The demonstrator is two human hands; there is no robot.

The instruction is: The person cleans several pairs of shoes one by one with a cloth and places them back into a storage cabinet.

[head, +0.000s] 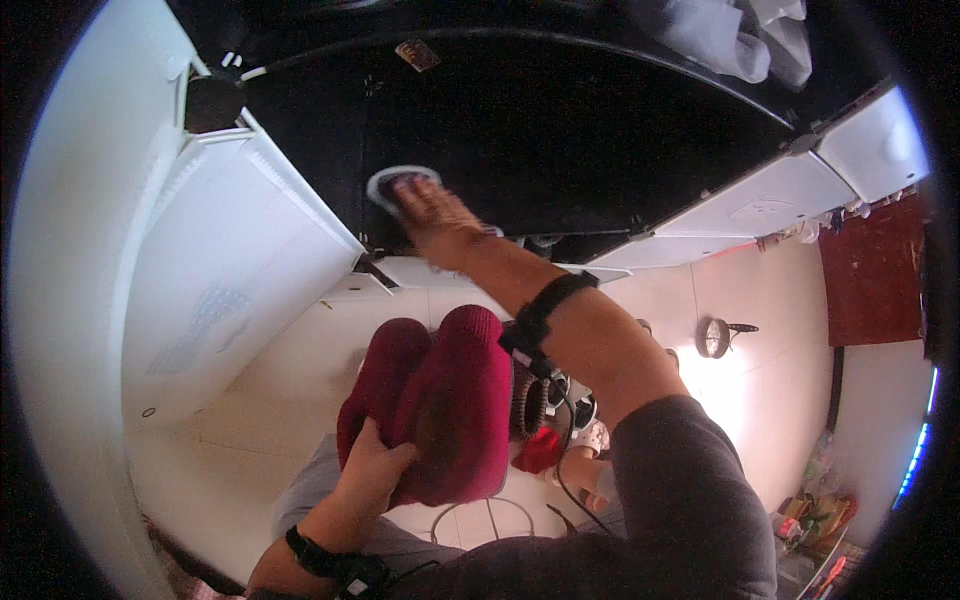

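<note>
My left hand (379, 465) grips a pair of maroon knitted shoes (465, 390) from the near left side, thumb laid across them, above my lap. A darker brown patch shows on the right one of the pair. My right hand (439, 214) stretches forward over the opening of a white-panelled cabinet with a black interior (570, 135). Its fingers rest on a dark shoe with a white rim (405, 174), blurred; whether they grip it or only press on it cannot be made out.
White panels stand at left (217, 285) and right (742, 206). Several shoes (581, 412) and a red cloth (538, 451) lie on the pale tiled floor (300, 382). A round black-handled object (712, 337) sits at right. White plastic (731, 37) lies on top at upper right.
</note>
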